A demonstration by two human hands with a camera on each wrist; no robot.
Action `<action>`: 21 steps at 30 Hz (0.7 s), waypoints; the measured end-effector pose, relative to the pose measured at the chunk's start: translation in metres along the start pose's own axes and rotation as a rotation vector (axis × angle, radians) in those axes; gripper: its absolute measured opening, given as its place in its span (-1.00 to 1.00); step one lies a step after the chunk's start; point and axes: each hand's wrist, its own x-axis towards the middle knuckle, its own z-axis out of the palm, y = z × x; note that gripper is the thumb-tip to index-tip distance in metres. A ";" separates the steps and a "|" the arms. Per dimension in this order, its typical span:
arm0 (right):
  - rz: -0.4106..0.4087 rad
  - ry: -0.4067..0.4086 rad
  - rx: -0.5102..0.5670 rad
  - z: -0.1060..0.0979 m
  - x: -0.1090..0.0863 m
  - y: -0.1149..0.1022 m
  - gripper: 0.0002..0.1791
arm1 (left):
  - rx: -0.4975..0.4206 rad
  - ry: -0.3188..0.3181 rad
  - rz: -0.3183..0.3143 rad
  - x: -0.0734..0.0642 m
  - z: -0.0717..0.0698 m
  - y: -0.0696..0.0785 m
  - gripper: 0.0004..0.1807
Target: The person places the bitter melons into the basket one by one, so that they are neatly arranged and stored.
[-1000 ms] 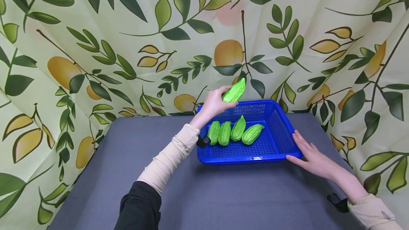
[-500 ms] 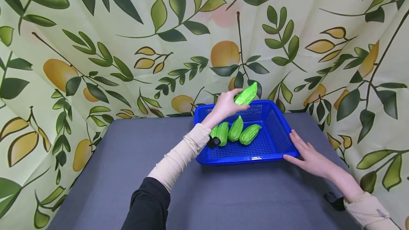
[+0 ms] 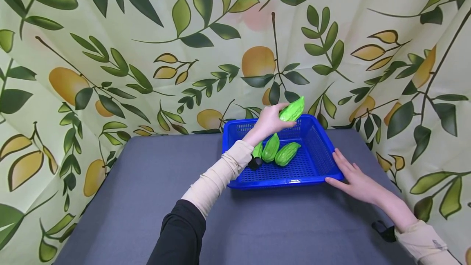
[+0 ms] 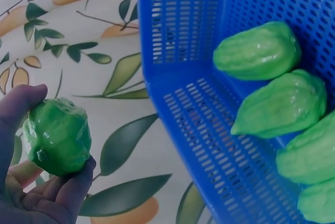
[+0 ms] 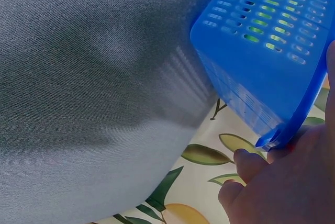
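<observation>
My left hand (image 3: 270, 121) grips a glossy green bitter melon (image 3: 293, 110) above the back of a blue plastic basket (image 3: 279, 182). Thumb and fingers curl round that bitter melon (image 4: 57, 136) in the left wrist view, its blunt end facing the camera. Several similar bitter melons (image 3: 288, 154) lie in a row on the basket floor, toward its left; my left forearm partly covers them in the head view. At the basket's front right corner my right hand (image 3: 355, 181) rests with fingers extended along the outer wall and thumb at the front rim.
The basket stands on a grey cloth-covered table (image 3: 158, 183), close to its back edge. Behind it hangs a curtain (image 3: 220, 7) printed with leaves and fruit. Inside the basket, the right part of the floor (image 3: 307, 167) shows bare mesh.
My left hand has carried the bitter melon rightward and slightly down over the basket, its forearm covering more of the left melons. The right hand keeps its place at the corner.
</observation>
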 end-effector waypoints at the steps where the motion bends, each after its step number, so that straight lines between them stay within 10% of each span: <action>1: 0.000 0.000 -0.001 0.000 0.000 0.000 0.02 | 0.006 -0.002 -0.001 0.001 0.002 0.001 -0.28; 21: -0.003 0.002 0.005 0.000 -0.001 0.001 0.00 | 0.078 -0.068 -0.018 0.007 0.041 -0.003 -0.30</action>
